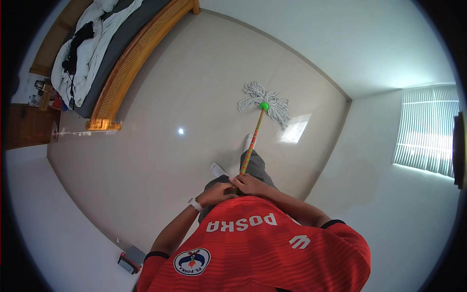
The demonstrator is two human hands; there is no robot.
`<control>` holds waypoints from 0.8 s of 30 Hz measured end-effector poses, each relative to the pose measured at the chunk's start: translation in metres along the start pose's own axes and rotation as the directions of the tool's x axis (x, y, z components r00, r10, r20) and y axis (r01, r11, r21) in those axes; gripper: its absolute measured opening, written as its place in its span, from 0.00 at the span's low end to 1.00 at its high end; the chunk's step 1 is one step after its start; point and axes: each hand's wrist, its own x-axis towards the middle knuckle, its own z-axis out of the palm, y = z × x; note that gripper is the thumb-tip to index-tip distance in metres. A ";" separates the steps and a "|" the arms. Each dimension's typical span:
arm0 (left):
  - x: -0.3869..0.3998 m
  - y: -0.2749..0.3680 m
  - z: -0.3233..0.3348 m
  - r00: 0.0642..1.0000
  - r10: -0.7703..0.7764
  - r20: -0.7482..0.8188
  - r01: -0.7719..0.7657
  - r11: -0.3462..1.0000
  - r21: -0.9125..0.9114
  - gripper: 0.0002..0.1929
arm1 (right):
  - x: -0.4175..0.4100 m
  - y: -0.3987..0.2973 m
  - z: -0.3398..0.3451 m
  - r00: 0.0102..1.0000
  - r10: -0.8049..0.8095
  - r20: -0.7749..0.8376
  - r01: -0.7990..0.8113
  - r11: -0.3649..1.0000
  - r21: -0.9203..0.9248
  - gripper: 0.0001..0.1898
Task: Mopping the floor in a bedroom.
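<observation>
A string mop with a striped orange, yellow and green handle (251, 148) slants away from my waist. Its green socket (264, 106) joins a grey-white strand head (274, 106), which lies spread on the floor. Close in front of my belly, my right hand (252, 184) is wrapped around the upper part of the handle. My left hand (216, 194), with a white watch (195, 204) on the wrist, is curled at the handle's near end, beside the right one. The very end of the handle is hidden by my hands.
A wooden bed frame (127, 69) with woven panels and rumpled white bedding (87, 62) stands at upper left. Walls meet in a corner at right, near a window blind (427, 131). My feet in white socks (218, 169) stand on glossy tiles (164, 98). A grey box (133, 257) sits at lower left.
</observation>
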 end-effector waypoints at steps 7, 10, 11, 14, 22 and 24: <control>0.187 0.010 0.028 0.882 0.415 -0.224 -0.432 0.901 -0.032 0.13 | 0.045 0.144 -0.096 0.972 0.115 -0.203 -0.157 0.967 -0.203 0.33; 0.264 -0.006 0.015 0.865 0.388 -0.316 -0.399 0.916 0.033 0.10 | 0.083 0.142 -0.137 0.928 0.253 -0.272 -0.261 0.965 0.006 0.31; 0.280 0.000 0.005 0.835 0.432 -0.342 -0.432 0.898 0.081 0.08 | 0.092 0.133 -0.157 0.849 0.477 -0.227 -0.428 0.873 0.235 0.29; 0.293 0.028 -0.028 0.850 0.357 -0.387 -0.333 0.934 0.129 0.09 | 0.112 0.128 -0.187 0.873 0.419 -0.249 -0.375 0.904 0.208 0.26; 0.196 -0.033 -0.080 0.810 0.361 -0.463 -0.335 0.932 0.141 0.12 | 0.161 0.065 -0.130 0.957 0.270 -0.105 -0.285 0.944 -0.165 0.27; 0.148 -0.050 -0.083 0.801 0.396 -0.449 -0.377 0.916 0.137 0.13 | 0.153 0.027 -0.096 0.956 0.289 -0.053 -0.292 0.953 -0.085 0.26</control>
